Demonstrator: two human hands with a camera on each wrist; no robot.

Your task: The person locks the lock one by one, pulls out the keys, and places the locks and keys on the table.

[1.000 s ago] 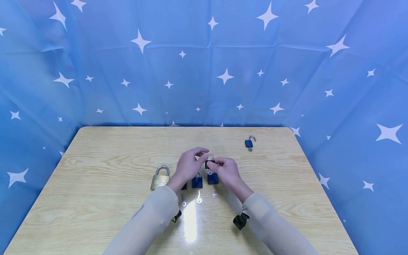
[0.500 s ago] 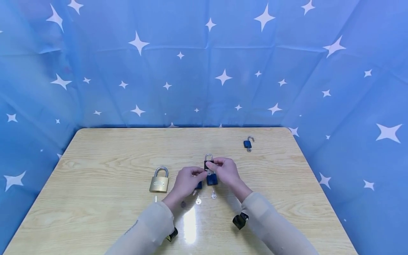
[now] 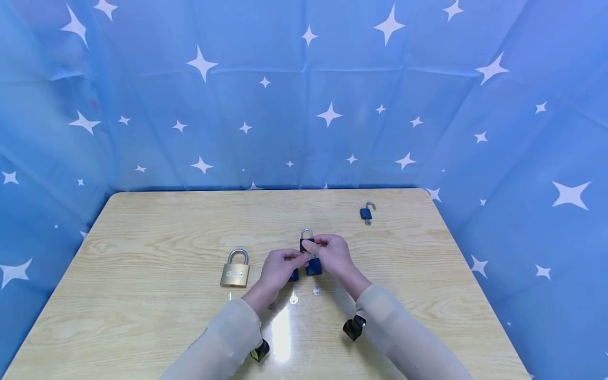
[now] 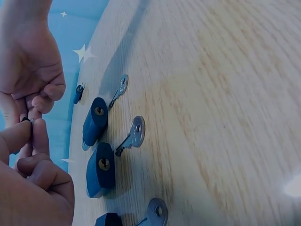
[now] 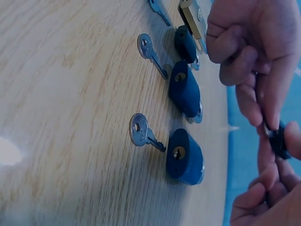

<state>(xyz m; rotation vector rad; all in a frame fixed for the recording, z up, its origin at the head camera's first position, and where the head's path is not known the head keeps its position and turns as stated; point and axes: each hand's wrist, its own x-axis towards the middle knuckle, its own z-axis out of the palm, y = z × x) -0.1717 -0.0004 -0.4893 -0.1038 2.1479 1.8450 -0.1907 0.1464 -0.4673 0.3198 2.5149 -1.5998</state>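
In the head view my right hand holds up a small black padlock, its silver shackle on top and closed. My left hand pinches the key at the padlock's lower end; the fingertips hide most of that key. In the right wrist view the black padlock shows between the fingers of both hands. Below them, blue padlocks lie on the table, keyholes facing the person. A loose silver key lies before one, and another key before its neighbour.
A large brass padlock lies left of the hands, with a key below it. A dark padlock lies beside the blue ones. At the back right is an open blue padlock with a key in it. A starry blue curtain hangs behind the table.
My left hand has come down from beside the black padlock's shackle to the key at its lower end. The right hand keeps holding the padlock in nearly the same place.
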